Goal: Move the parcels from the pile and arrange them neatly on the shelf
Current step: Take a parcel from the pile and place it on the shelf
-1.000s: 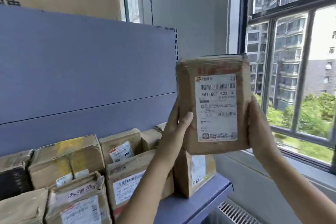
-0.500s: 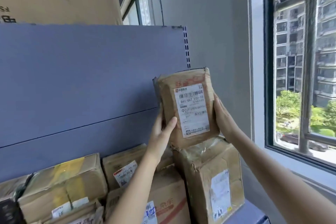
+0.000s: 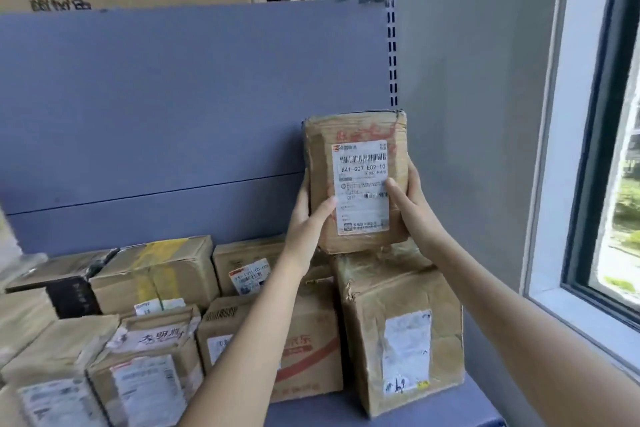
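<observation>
While taped boxes (image 3: pixel 152 274) fill the left and middle of the blue shelf (image 3: pixel 436 407), the placing step is in hand at its right end. The left hand (image 3: pixel 305 218) grips the left edge of the labelled parcel (image 3: pixel 356 243), thumb across the front, fingers behind. That parcel stands upright, label (image 3: pixel 360 163) outward, its base apparently touching the top of the large box (image 3: pixel 398 322) ending the row. The right hand (image 3: pixel 415 208) clasps the opposite edge, thumb on the label. Next, I judge, comes squaring it against the back panel (image 3: pixel 173 107) and releasing gently, since a tall parcel on a crumpled top could tip toward the window (image 3: pixel 595 149).
</observation>
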`<action>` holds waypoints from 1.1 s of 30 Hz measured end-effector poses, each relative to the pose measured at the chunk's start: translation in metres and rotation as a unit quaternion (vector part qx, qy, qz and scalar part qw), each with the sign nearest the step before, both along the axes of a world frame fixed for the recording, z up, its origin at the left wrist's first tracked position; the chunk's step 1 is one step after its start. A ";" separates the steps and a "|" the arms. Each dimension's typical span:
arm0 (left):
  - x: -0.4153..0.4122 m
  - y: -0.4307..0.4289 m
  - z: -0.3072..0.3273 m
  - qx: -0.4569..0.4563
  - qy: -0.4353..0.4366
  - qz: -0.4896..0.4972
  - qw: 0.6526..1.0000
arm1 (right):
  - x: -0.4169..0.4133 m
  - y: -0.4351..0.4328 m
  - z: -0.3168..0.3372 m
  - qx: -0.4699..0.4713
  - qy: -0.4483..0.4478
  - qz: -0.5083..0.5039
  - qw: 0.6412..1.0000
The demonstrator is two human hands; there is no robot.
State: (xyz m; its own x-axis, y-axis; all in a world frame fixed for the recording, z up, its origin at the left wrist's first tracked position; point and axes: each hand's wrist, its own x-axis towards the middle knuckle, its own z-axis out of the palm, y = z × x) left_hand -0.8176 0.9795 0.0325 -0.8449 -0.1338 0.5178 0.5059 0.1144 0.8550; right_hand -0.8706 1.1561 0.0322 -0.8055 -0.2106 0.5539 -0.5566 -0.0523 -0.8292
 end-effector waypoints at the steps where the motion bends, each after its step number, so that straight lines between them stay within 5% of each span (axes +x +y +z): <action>1: 0.002 0.004 0.000 0.003 0.000 0.013 1.000 | 0.001 0.000 0.000 -0.002 0.001 0.006 1.000; 15: 0.015 0.053 -0.013 -0.119 -0.051 0.203 0.970 | 0.010 0.002 -0.009 0.093 0.011 -0.094 0.991; 33: 0.010 0.035 -0.024 -0.118 -0.115 0.200 0.966 | 0.005 -0.001 -0.012 0.057 0.042 -0.120 0.990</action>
